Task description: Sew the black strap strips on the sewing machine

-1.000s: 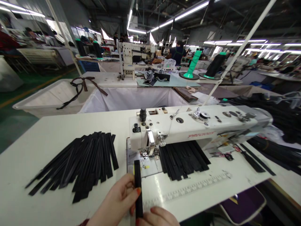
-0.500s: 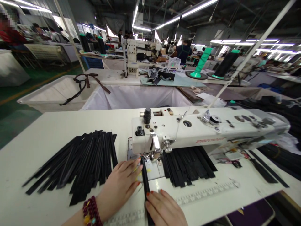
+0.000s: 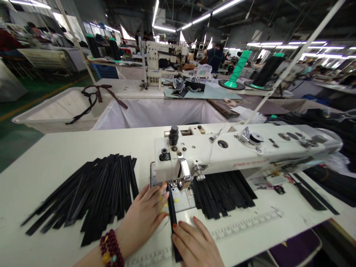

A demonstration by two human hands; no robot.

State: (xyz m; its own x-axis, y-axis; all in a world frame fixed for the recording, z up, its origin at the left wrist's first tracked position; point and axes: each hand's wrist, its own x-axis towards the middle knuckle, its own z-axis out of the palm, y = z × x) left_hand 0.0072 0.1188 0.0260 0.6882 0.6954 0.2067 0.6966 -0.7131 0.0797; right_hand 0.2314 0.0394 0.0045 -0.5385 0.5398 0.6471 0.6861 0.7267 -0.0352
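Observation:
A narrow black strip runs from under the needle area of a white sewing machine toward me, and its near end shows on the table. My left hand lies flat to the left of the strip, fingers stretched out, with fingertips against its edge close to the presser foot. A dark red bead bracelet circles that wrist. Lower down, my right hand holds the strip near its end, fingertips over it and the other fingers somewhat apart. My right thumb is hidden.
Left of the machine lies a fanned pile of black strips. A second pile sits under the machine arm. A ruler scale runs along the table front. Behind stand a white bin and another sewing machine.
The black strip has slid a little away from me, toward the needle, so its near end shows. My right hand's fingers have spread slightly; my left hand is nearly unmoved. The view has shifted slightly.

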